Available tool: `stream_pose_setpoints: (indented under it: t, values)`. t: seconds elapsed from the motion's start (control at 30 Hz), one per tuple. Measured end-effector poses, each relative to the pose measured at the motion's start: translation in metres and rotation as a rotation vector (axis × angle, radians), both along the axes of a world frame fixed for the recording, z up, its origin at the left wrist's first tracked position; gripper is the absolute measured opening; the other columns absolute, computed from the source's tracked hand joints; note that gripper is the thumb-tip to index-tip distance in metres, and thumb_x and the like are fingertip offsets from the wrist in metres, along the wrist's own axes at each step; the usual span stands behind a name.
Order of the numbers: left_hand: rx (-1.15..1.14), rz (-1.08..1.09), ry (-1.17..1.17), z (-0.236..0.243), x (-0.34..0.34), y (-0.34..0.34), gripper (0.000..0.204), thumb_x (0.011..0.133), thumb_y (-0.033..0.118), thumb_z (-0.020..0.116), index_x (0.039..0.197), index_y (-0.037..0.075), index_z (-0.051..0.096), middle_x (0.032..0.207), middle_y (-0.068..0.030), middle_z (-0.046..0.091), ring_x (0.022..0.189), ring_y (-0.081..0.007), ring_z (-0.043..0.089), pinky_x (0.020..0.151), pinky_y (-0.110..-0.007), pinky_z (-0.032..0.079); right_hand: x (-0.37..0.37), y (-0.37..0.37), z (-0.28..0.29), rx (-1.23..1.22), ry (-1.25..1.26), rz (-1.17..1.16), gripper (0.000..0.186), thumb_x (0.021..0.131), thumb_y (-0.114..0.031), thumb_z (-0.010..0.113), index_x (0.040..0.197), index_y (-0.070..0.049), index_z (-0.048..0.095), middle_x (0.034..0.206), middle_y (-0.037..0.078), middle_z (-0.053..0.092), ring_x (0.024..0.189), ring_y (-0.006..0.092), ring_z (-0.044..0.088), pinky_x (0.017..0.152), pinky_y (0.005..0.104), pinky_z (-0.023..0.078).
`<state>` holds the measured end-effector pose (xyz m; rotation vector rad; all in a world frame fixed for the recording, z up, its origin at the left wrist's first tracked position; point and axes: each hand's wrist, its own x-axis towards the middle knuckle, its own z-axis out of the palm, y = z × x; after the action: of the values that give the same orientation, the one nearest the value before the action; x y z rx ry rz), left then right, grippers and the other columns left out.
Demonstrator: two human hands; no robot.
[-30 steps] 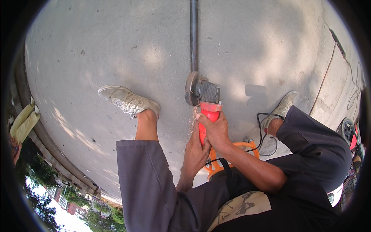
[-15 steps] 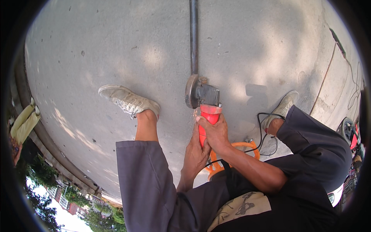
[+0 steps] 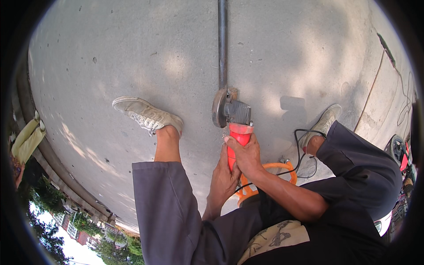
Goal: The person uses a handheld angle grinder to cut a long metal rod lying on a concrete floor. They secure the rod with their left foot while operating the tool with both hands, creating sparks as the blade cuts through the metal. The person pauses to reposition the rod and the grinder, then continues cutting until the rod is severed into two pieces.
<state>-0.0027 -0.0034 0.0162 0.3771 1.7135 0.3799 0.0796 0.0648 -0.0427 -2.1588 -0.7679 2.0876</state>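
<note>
Between my feet, both my hands hold an angle grinder (image 3: 239, 113) with a red body and a grey metal head. My right hand (image 3: 246, 153) wraps the red body just behind the head, thumb across its top. Further back, my left hand (image 3: 224, 177) is closed round the rear of the body. The grinder's round, worn guard (image 3: 218, 108) meets the near end of a long dark metal bar (image 3: 222, 44) lying on the ground. The disc and the contact point are hidden by the guard. A few faint sparks show below it. A small brown block (image 3: 233, 92) sits beside the bar's end.
An orange tubular frame (image 3: 289, 167) stands under and beside me. A black cable (image 3: 297, 143) loops near my right shoe (image 3: 324, 123); my left shoe (image 3: 148, 112) is planted on the concrete. At the far left, a person's yellow-trousered legs (image 3: 27, 140) show by the kerb.
The grinder and my hands have shifted very slightly toward me. The sparks under the guard are thinner and fainter than before. My feet have not moved.
</note>
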Motion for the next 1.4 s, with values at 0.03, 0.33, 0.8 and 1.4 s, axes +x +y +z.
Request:
stream_pose_setpoints:
  t: [0.03, 0.33, 0.8, 1.4]
  values:
    - [0.004, 0.003, -0.003, 0.0, 0.0, -0.001, 0.072, 0.108, 0.028, 0.054, 0.165, 0.001, 0.019, 0.15, -0.0363, 0.049, 0.134, -0.0541, 0.053, 0.108, -0.053, 0.047, 0.001, -0.002, -0.001, 0.0, -0.001, 0.0, 0.064, 0.086, -0.037, 0.084, 0.124, 0.006, 0.057, 0.117, 0.022, 0.069, 0.107, 0.0307, 0.069, 0.094, 0.0419, 0.054]
    - [-0.012, 0.0, -0.009, 0.002, 0.002, -0.002, 0.073, 0.107, 0.027, 0.055, 0.165, 0.002, 0.018, 0.15, -0.0349, 0.05, 0.135, -0.0525, 0.053, 0.108, -0.051, 0.047, 0.0, -0.001, 0.006, 0.015, -0.054, 0.024, 0.055, 0.089, -0.032, 0.084, 0.122, 0.005, 0.06, 0.112, 0.015, 0.07, 0.102, 0.0211, 0.067, 0.091, 0.0369, 0.055]
    - [0.078, -0.119, 0.109, -0.007, 0.007, -0.027, 0.077, 0.109, 0.039, 0.051, 0.167, 0.002, 0.015, 0.105, -0.03, 0.072, 0.089, -0.0431, 0.073, 0.081, -0.047, 0.056, 0.007, -0.012, 0.0, -0.064, 0.006, -0.011, 0.066, 0.086, -0.038, 0.084, 0.124, 0.007, 0.054, 0.118, 0.024, 0.067, 0.11, 0.0328, 0.069, 0.095, 0.0426, 0.054]
    - [0.055, -0.11, 0.099, -0.007, 0.003, -0.008, 0.08, 0.108, 0.048, 0.048, 0.167, 0.005, 0.016, 0.122, -0.0336, 0.068, 0.108, -0.0522, 0.069, 0.092, -0.05, 0.054, 0.002, -0.005, -0.004, 0.029, 0.004, -0.034, 0.051, 0.092, -0.027, 0.082, 0.123, 0.005, 0.058, 0.108, 0.012, 0.069, 0.097, 0.0167, 0.065, 0.088, 0.0337, 0.055]
